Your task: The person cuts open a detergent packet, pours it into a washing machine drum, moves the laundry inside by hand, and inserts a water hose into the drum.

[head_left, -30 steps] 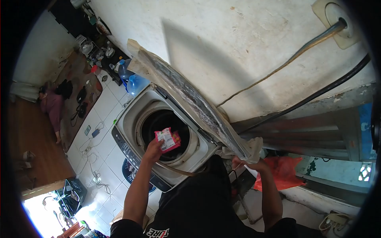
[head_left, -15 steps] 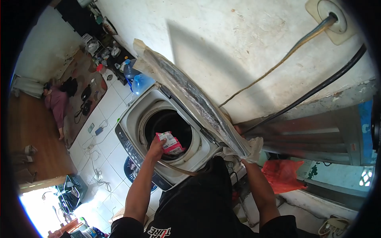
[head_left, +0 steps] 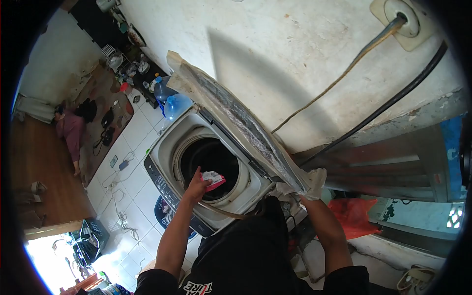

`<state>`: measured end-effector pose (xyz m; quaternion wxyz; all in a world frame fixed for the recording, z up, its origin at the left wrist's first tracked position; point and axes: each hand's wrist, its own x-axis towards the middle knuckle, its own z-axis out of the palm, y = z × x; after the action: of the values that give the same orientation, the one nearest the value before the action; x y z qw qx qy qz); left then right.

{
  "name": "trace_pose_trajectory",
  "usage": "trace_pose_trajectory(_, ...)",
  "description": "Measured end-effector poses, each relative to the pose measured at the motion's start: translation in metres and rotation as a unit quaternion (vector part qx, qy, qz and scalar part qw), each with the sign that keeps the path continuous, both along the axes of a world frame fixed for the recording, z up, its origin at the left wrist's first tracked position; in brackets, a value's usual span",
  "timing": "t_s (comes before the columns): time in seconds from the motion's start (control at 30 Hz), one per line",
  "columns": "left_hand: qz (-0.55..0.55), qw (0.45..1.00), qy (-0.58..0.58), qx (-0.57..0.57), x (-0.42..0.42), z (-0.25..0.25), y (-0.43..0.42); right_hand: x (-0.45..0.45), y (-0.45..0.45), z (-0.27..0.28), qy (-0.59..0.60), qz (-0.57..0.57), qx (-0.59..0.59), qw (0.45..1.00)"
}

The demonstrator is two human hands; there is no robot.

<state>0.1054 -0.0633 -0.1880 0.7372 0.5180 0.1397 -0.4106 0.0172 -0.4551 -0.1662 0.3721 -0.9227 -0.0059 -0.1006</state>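
Note:
A top-loading washing machine (head_left: 167, 142) stands in front of me with its lid (head_left: 236, 120) raised against the wall. Over the dark drum opening (head_left: 209, 157), my left hand (head_left: 196, 187) grips a pink and white packet (head_left: 214, 180), its index finger sticking up. The packet tilts down into the opening; I cannot see whether anything comes out. At the lid's lower right corner is my right hand (head_left: 304, 198), mostly hidden behind the lid and its crumpled plastic cover (head_left: 314, 182), so its fingers do not show. A hose (head_left: 219, 210) lies across the machine's near edge.
Blue water jugs (head_left: 176, 105) stand beyond the machine. A blue basket (head_left: 161, 211) sits on the tiled floor at left, with cables (head_left: 123, 219) nearby. A red plastic bag (head_left: 351, 216) hangs at right. Another person (head_left: 71, 130) is on the floor at far left.
The packet has turned and tipped lower into the drum opening, and my left index finger has lifted off it. My right hand has stayed by the lid corner.

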Motion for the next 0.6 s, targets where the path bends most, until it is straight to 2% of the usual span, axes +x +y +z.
trace_pose_trajectory(0.1,0.000,0.999,-0.037,0.025,0.001,-0.006,0.001,0.005,-0.005,-0.014,-0.022,0.003,0.009,1.000)
trace_pose_trajectory(0.17,0.024,0.997,-0.037,0.061,0.001,-0.009,0.001,0.006,-0.015,-0.031,0.060,0.073,0.168,0.981)
trace_pose_trajectory(0.2,0.026,0.997,-0.036,0.069,0.000,-0.001,-0.002,0.013,-0.017,-0.049,0.068,0.065,0.168,0.981)
trace_pose_trajectory(0.23,0.016,0.997,-0.040,0.070,-0.001,0.008,-0.005,0.014,-0.012,-0.035,0.063,0.056,0.170,0.982)
trace_pose_trajectory(0.27,0.026,0.996,-0.043,0.080,-0.002,0.018,-0.009,0.009,-0.008,-0.020,-0.020,0.061,-0.027,0.998)
trace_pose_trajectory(0.3,0.036,0.994,-0.044,0.090,-0.004,0.022,-0.011,0.006,-0.001,0.001,-0.098,0.063,-0.223,0.968)
trace_pose_trajectory(0.37,0.029,0.995,-0.044,0.081,-0.004,0.017,-0.006,0.007,0.004,0.022,-0.108,0.057,-0.206,0.971)
trace_pose_trajectory(0.43,0.043,0.998,-0.033,0.046,-0.002,0.017,-0.006,0.005,0.006,0.025,-0.084,0.024,-0.134,0.987)
trace_pose_trajectory(0.57,0.011,0.999,-0.024,0.046,-0.003,0.032,-0.011,0.002,0.010,0.026,-0.076,-0.020,-0.103,0.992)
trace_pose_trajectory(0.6,0.008,0.997,-0.053,0.060,-0.003,0.032,-0.014,0.002,0.009,0.029,-0.040,-0.026,-0.115,0.992)
